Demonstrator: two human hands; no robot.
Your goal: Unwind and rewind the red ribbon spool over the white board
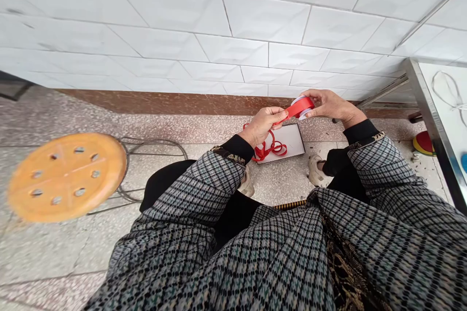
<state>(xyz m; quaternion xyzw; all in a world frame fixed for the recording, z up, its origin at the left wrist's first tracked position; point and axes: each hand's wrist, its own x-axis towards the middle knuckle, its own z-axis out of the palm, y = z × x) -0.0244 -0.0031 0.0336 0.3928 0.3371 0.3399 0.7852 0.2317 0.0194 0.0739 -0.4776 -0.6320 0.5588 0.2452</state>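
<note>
Head view: orange stool (66,177) off left, steel table (434,121) off right, white card (280,143) on the floor ahead. Right hand (330,107) grips a red ribbon spool (302,108), left hand (260,126) pinches the ribbon (288,114) running off it, loose loops hanging over the card.

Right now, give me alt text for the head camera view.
A person's right hand holds a red ribbon spool while the left hand grips ribbon from it, loose loops falling over a flat white box on the floor. An orange stool stands left, below a white tiled wall.
</note>
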